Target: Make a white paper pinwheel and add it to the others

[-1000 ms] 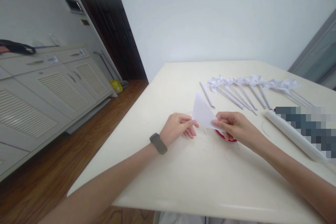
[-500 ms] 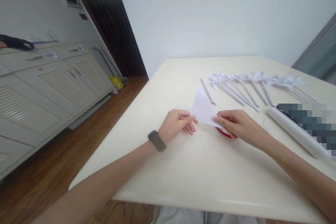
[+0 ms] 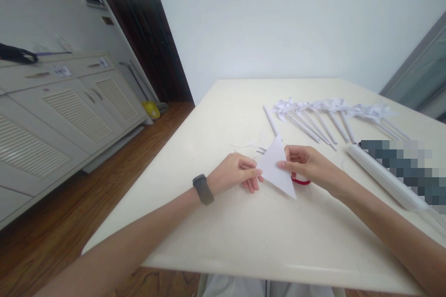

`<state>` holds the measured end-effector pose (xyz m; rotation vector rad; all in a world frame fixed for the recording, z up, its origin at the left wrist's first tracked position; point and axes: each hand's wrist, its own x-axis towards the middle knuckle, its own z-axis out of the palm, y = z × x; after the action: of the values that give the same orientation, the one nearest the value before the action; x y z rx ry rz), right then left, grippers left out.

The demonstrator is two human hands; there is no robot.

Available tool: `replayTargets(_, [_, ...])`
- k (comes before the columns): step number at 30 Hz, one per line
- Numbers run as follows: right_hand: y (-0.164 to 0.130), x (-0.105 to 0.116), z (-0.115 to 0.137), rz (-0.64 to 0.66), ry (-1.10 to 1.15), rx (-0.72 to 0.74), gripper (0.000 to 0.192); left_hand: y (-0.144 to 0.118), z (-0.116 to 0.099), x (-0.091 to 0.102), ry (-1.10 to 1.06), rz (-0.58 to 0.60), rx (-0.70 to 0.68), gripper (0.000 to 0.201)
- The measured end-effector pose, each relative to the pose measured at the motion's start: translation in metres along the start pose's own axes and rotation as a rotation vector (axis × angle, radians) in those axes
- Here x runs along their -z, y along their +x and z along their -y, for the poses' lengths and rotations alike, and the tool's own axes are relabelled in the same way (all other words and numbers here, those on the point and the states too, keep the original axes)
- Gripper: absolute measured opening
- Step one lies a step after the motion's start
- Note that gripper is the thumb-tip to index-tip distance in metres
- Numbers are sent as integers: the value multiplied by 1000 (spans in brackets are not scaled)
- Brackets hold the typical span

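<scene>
A red object [image 3: 300,180] (shape unclear) hides behind the right hand [image 3: 306,164].

White paper triangle [image 3: 275,167]. Red ring [image 3: 300,180] at its 3 o'clock. Cream table [image 3: 244,232]. White paper pinwheels [image 3: 327,113] at 1 o'clock. Dark grey wristband [image 3: 203,189]. Yellow object [image 3: 153,109] on brown wood floor [image 3: 52,227]. Off-white slatted cabinets [image 3: 52,116].
</scene>
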<state>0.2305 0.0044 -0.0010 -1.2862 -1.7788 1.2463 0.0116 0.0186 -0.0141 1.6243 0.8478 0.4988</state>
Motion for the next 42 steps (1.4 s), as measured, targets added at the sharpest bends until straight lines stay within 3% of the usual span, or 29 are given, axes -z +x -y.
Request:
replayTargets(4, [1, 1, -6, 30, 53, -26, 24, -1, -4, -1, 5, 48, -16, 30])
replayTargets(12, [-5, -4, 9, 120, 142, -25, 21, -3, -8, 1, -37, 158, 34, 22])
replayTargets(15, [-6, -6, 9, 45, 143, 3, 22, -6, -9, 0, -61, 136, 0, 23])
replayTargets(21, [-5, -15, 7, -143, 308, 64, 23, -4, -10, -7, -212, -76, -90, 25])
replayTargets(25, [-9, -31, 8, -238, 357, 81, 21, -3, -12, -23, -413, -45, -70, 24])
replayTargets(30, [-15, -44, 13, -139, 399, 123, 13, -6, -13, -33, -464, -34, -62, 21])
replayTargets(37, [-12, -37, 13, 3, 276, 121, 8, -6, -15, -22, -406, -141, -100, 13])
replayTargets(42, [-12, -36, 12, 18, 252, 92, 9, -6, -15, -24, -545, -25, -106, 21])
